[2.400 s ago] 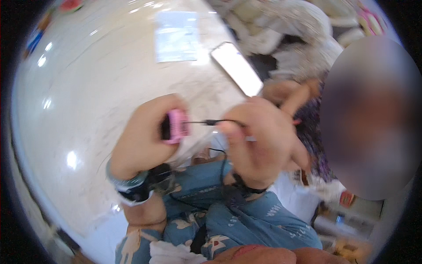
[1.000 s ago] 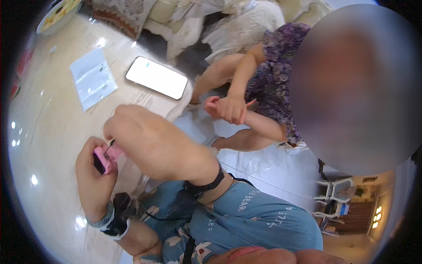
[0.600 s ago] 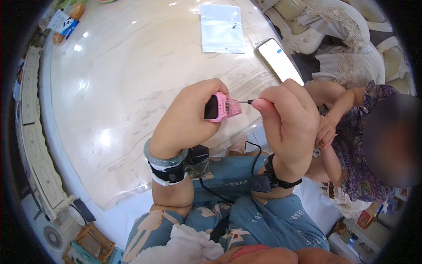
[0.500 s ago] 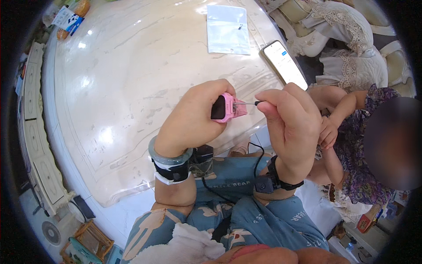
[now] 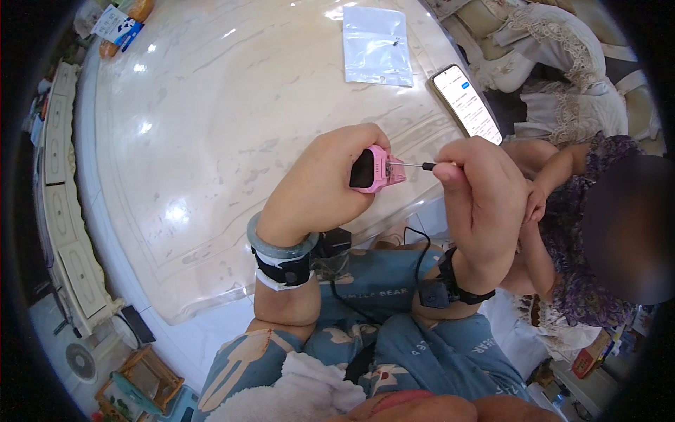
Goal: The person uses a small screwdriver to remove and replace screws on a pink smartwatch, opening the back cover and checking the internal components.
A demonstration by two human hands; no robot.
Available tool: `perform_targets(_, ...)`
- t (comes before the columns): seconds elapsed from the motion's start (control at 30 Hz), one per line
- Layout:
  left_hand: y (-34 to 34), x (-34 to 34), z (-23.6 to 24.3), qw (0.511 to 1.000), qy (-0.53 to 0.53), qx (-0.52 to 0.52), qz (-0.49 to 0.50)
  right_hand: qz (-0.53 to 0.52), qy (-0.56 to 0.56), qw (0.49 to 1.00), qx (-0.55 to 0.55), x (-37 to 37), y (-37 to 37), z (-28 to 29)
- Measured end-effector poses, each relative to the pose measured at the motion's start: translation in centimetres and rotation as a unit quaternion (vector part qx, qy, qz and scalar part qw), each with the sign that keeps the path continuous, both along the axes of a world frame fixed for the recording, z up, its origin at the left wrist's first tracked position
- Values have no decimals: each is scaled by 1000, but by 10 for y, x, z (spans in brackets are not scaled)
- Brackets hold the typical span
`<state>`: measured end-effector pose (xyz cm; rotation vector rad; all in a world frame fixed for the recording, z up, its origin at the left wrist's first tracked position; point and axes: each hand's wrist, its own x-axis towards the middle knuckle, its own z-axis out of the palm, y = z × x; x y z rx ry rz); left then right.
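Note:
My left hand (image 5: 323, 179) is closed round a pink smartwatch (image 5: 380, 169) with a dark screen, its band end pointing right. In my right hand (image 5: 481, 190), a small screwdriver (image 5: 427, 167) with a thin metal shaft and black handle is pinched between thumb and fingers. The shaft's tip reaches the right side of the watch case, by the band joint; whether it sits in a screw is too small to tell. Most of the handle is hidden behind my fingers. Both hands are raised over the table's near edge.
A marble-patterned table (image 5: 232, 105) spreads in front of me. On it lie a clear plastic bag (image 5: 378, 46) holding tiny dark pieces, and a lit phone (image 5: 467, 105). Packages (image 5: 118, 28) stand far left. Another person (image 5: 562, 218) sits close by my right arm; chairs (image 5: 562, 105) stand behind.
The whole view has shifted slightly, and the hands, watch and bag all appear a little further right. More of the screwdriver's black handle shows now. Both grips are unchanged.

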<state>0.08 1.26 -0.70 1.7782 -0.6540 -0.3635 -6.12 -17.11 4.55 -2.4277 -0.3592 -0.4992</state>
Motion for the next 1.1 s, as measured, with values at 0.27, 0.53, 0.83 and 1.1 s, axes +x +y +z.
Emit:
perform_targets(0.27, 5, 4, -4, 1000, 8, 1, -3, -22, 16, 999, 45, 1, 15, -3)
perform_targets(0.53, 3, 4, -3, 1000, 2, 15, -2, -43, 11, 998, -50, 2, 7, 7)
perform_targets(0.83, -1, 0, -1, 1000, 1, 11, 5, -23, 21, 994, 103, -1, 11, -4)
perform_targets(1.1, 10, -4, -1, 1000, 8, 12, 8, -6, 23, 999, -45, -3, 9, 1)
